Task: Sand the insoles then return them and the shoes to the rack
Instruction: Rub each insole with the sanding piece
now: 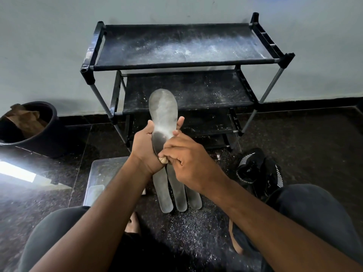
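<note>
My left hand grips a grey, dusty insole from behind, toe end pointing up in front of the rack. My right hand pinches a small tan piece of sandpaper against the insole's dark heel end. Three more grey insoles lie side by side on the floor below my hands. A pair of black shoes with white stripes sits on the floor at the right. The black shoe rack stands against the wall, its dusty shelves bare.
A black bucket holding brown paper stands at the left by the wall. A clear plastic box lies on the dark floor left of the insoles. Sanding dust covers the floor between my knees.
</note>
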Demonstrator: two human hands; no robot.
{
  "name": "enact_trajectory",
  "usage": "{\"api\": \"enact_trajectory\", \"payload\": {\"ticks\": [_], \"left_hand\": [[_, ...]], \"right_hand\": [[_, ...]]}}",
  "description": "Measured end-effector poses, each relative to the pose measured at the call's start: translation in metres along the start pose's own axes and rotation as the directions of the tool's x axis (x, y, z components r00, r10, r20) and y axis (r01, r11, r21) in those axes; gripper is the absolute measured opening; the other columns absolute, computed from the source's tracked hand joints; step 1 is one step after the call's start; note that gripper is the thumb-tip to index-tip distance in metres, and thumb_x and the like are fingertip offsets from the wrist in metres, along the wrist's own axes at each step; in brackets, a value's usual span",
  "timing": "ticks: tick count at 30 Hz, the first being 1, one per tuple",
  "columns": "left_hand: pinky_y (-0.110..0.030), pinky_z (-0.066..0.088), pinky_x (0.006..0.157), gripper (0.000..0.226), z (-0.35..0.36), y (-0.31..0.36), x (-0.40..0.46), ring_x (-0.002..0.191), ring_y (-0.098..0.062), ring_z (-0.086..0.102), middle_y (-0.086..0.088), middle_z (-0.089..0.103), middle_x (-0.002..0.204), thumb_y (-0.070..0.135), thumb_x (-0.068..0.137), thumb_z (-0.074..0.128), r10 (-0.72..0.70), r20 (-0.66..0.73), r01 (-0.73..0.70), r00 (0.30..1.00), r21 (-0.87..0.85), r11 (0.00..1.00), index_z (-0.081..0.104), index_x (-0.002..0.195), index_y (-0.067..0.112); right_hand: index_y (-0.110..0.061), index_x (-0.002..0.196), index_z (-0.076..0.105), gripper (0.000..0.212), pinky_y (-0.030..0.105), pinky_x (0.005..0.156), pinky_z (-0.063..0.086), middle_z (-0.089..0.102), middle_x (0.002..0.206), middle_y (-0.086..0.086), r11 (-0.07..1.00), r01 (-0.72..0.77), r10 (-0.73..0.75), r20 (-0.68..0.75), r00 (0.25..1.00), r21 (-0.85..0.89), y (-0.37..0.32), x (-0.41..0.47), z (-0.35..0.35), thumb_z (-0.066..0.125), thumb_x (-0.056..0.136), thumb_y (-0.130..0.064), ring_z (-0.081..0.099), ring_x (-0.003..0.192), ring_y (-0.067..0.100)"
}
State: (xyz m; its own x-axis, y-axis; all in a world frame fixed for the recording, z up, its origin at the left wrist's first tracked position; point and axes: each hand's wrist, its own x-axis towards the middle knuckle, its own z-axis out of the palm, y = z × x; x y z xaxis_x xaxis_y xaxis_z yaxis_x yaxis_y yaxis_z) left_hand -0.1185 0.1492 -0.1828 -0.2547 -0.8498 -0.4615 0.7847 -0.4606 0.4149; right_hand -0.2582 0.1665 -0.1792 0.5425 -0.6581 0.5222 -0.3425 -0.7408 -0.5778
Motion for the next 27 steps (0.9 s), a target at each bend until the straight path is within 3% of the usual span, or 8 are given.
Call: {"api": "enact_trajectory", "payload": {"ticks": [3, 6, 10, 14, 18, 21, 24, 27], "left_hand": [[-0.022, 0.045, 0.091, 0.082, 0.002, 0.004, -0.003, 0.100, -0.016, 0.056, -0.007, 0.060, 0.117, 0.061, 0.107, 0.026, -0.029, 0.021, 0.030, 0.999, -0.035, 0.999, 0.076, 0.113, -0.003], [-0.028, 0.052, 0.078, 0.082, -0.004, 0.007, -0.001, 0.095, -0.015, 0.054, -0.007, 0.060, 0.115, 0.061, 0.107, 0.023, -0.027, 0.086, 0.030, 0.996, -0.036, 0.999, 0.074, 0.119, -0.002], [-0.031, 0.050, 0.083, 0.080, 0.002, 0.017, -0.004, 0.091, -0.017, 0.056, -0.010, 0.065, 0.110, 0.060, 0.108, 0.023, -0.021, 0.120, 0.008, 0.992, 0.108, 0.994, 0.075, 0.119, 0.000], [-0.036, 0.061, 0.080, 0.084, 0.006, 0.012, -0.004, 0.093, -0.024, 0.068, -0.014, 0.069, 0.106, 0.064, 0.106, 0.027, 0.005, 0.051, -0.015, 0.999, 0.203, 0.979, 0.078, 0.107, -0.002], [-0.033, 0.061, 0.084, 0.086, 0.008, 0.005, -0.002, 0.091, -0.023, 0.070, -0.012, 0.072, 0.102, 0.071, 0.102, 0.029, -0.010, 0.018, 0.005, 1.000, 0.264, 0.965, 0.079, 0.107, 0.002], [-0.040, 0.054, 0.101, 0.086, 0.011, -0.002, -0.002, 0.105, -0.030, 0.072, -0.017, 0.073, 0.109, 0.070, 0.103, 0.027, 0.019, -0.001, -0.018, 1.000, 0.264, 0.964, 0.075, 0.115, 0.000], [-0.048, 0.046, 0.113, 0.081, 0.011, -0.011, -0.001, 0.132, -0.033, 0.061, -0.022, 0.064, 0.139, 0.065, 0.106, 0.026, 0.000, 0.033, -0.011, 0.999, 0.333, 0.943, 0.063, 0.137, 0.000], [-0.044, 0.062, 0.092, 0.066, 0.019, -0.017, -0.003, 0.120, -0.028, 0.070, -0.018, 0.067, 0.135, 0.055, 0.109, 0.031, 0.062, 0.002, -0.060, 0.998, 0.292, 0.955, 0.063, 0.135, 0.003]], "right_hand": [[0.002, 0.087, 0.075, 0.020, 0.055, 0.108, 0.038, 0.068, 0.089, 0.012, 0.999, 0.043, -0.041, 0.058, 0.997, -0.030, 0.006, 0.001, -0.002, 0.062, 0.082, 0.015, 0.053, 0.096, 0.017], [-0.004, 0.089, 0.075, 0.021, 0.040, 0.110, 0.040, 0.065, 0.093, 0.003, 0.995, 0.061, -0.051, 0.120, 0.991, -0.081, 0.014, -0.001, -0.010, 0.067, 0.080, 0.014, 0.046, 0.101, 0.003], [-0.002, 0.087, 0.075, 0.018, 0.029, 0.080, 0.049, 0.063, 0.089, 0.003, 0.989, -0.059, 0.065, 0.046, 0.997, -0.134, 0.017, -0.002, -0.022, 0.061, 0.085, 0.009, 0.052, 0.089, 0.017], [0.002, 0.094, 0.075, 0.014, 0.026, 0.087, 0.049, 0.066, 0.095, 0.009, 0.995, -0.067, 0.056, -0.148, 0.987, -0.070, 0.003, -0.001, -0.025, 0.064, 0.089, 0.009, 0.059, 0.092, 0.022], [0.002, 0.101, 0.075, 0.018, 0.024, 0.093, 0.047, 0.064, 0.099, 0.011, 0.997, -0.059, 0.055, -0.089, 0.994, -0.041, -0.010, -0.004, -0.006, 0.063, 0.089, 0.007, 0.058, 0.096, 0.020], [0.002, 0.103, 0.074, 0.020, 0.016, 0.095, 0.043, 0.063, 0.103, 0.012, 0.991, -0.131, 0.128, -0.076, 0.989, -0.040, -0.008, -0.004, 0.002, 0.059, 0.090, 0.003, 0.053, 0.101, 0.012], [0.002, 0.099, 0.073, 0.015, 0.022, 0.091, 0.045, 0.062, 0.100, 0.009, 0.971, -0.218, 0.206, -0.117, 0.972, -0.100, 0.002, -0.001, -0.007, 0.062, 0.089, -0.001, 0.052, 0.098, 0.012], [0.004, 0.096, 0.072, 0.011, 0.019, 0.087, 0.045, 0.060, 0.095, 0.008, 0.948, -0.245, 0.211, -0.173, 0.962, -0.202, 0.012, 0.003, -0.014, 0.063, 0.090, 0.001, 0.053, 0.093, 0.019]]}}
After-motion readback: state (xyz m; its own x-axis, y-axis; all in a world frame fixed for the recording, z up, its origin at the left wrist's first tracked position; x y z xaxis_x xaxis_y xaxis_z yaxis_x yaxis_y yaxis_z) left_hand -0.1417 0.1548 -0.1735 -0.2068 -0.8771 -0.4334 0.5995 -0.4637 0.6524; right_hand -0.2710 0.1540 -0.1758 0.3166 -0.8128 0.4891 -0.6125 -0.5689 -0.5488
